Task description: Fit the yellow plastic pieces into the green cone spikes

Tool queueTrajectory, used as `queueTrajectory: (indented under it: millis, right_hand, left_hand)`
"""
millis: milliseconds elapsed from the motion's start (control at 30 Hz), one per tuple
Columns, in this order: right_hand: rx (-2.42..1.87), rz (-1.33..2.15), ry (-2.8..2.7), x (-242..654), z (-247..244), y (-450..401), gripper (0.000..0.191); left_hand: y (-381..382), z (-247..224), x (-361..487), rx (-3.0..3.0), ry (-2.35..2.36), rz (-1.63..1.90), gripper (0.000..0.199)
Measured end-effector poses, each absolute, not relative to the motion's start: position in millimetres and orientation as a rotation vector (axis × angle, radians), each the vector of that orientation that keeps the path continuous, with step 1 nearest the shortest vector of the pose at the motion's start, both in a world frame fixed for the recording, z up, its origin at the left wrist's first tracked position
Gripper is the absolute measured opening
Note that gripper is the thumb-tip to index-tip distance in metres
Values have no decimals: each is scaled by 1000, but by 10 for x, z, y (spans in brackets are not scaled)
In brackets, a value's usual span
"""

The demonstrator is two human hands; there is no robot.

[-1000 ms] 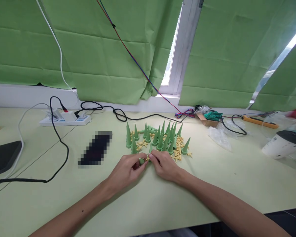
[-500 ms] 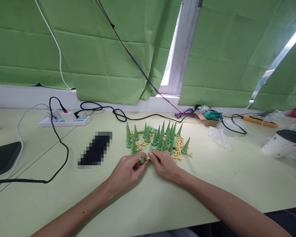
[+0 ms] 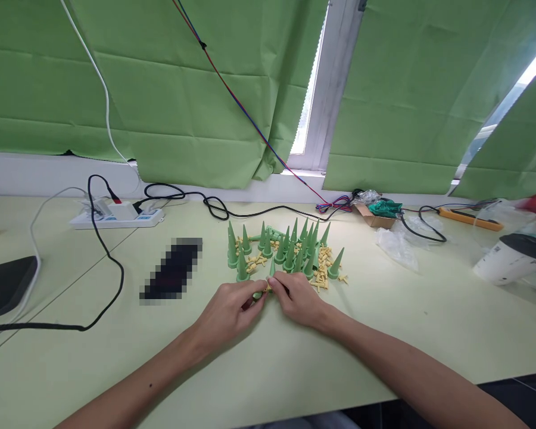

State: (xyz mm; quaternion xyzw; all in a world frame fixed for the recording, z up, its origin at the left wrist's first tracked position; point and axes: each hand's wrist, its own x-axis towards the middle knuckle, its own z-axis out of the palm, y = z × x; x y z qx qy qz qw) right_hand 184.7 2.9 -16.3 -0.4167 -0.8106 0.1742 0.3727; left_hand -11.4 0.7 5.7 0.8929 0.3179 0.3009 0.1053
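My left hand (image 3: 233,308) is closed in a pinch on a green plastic piece (image 3: 257,295), whose shape is mostly covered by the fingers. My right hand (image 3: 300,299) meets it at the fingertips, pinching a small yellow plastic piece (image 3: 268,287) against the green one. Whether the two pieces are joined cannot be made out. Just beyond my hands stand several upright green cones (image 3: 289,256) with round bases. Small yellow branched pieces (image 3: 325,262) lie scattered among the cones and heaped at their right.
A white power strip (image 3: 116,220) with a black cable (image 3: 121,280) lies at the left, near a pixelated dark object (image 3: 172,271). At the right are a small cardboard box (image 3: 375,219), clear plastic bags (image 3: 397,247), a yellow-edged object (image 3: 471,220) and a white cup (image 3: 509,261).
Both hands stay together in nearly the same spot. My left fingers have shifted slightly around the green piece, so less of it shows.
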Motion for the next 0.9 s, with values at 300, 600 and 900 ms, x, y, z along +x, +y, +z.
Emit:
queueTrajectory:
  millis: [300, 600, 900]
  right_hand:
    - [-1112, 480, -2038, 1834, -117, 18, 38]
    - [-1172, 596, -1957, 1807, -64, 0, 44]
    - [-1193, 727, -1895, 1804, -52, 12, 44]
  left_hand:
    - [43, 36, -142, 2942, 875, 875, 19]
    - [50, 13, -162, 3157, 878, 870, 22]
    - [38, 9, -158, 3139, 898, 852, 23]
